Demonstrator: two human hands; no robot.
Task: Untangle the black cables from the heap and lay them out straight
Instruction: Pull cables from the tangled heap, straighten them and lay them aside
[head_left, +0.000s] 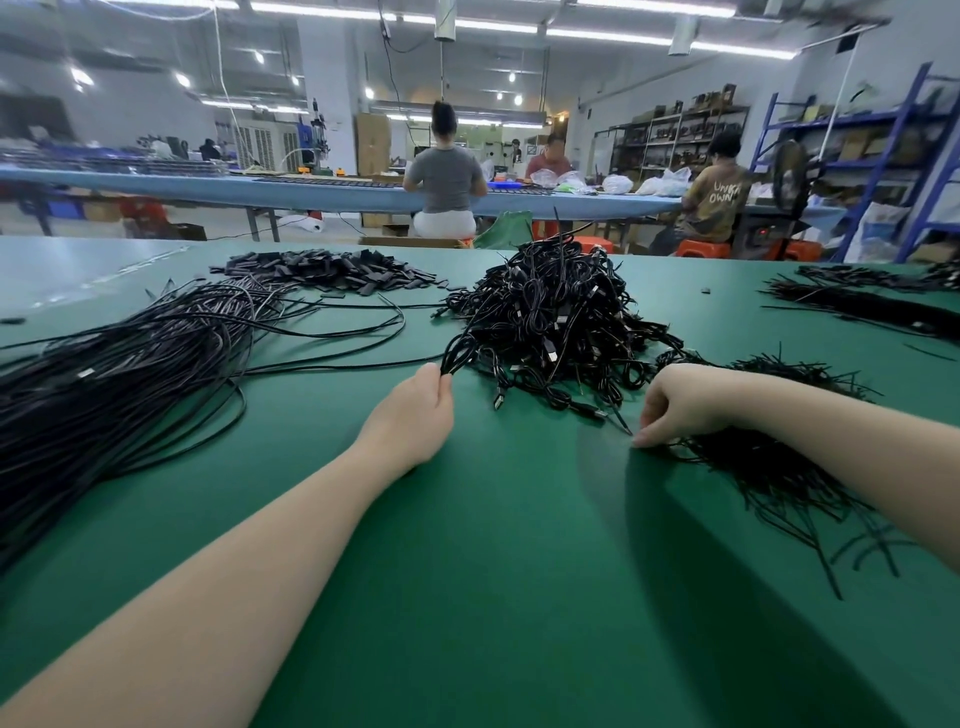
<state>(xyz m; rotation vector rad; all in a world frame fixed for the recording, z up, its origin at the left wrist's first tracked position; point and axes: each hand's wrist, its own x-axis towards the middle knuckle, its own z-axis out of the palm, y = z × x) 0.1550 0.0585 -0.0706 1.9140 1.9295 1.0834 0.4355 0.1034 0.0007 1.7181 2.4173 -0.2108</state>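
Green table (493, 597) under workshop lights: left hand (415, 415) fingers pinch a looped cable (460, 353), right hand (680, 400) fingers pinch ties (769, 467)

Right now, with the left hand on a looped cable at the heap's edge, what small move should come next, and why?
Probably draw the left hand leftward, pulling its looped cable clear of the heap. The loop sits at the heap's near-left edge, and the straightened cables already lie to the left. The right hand rests on short black ties, pinching one, so it looks busy.
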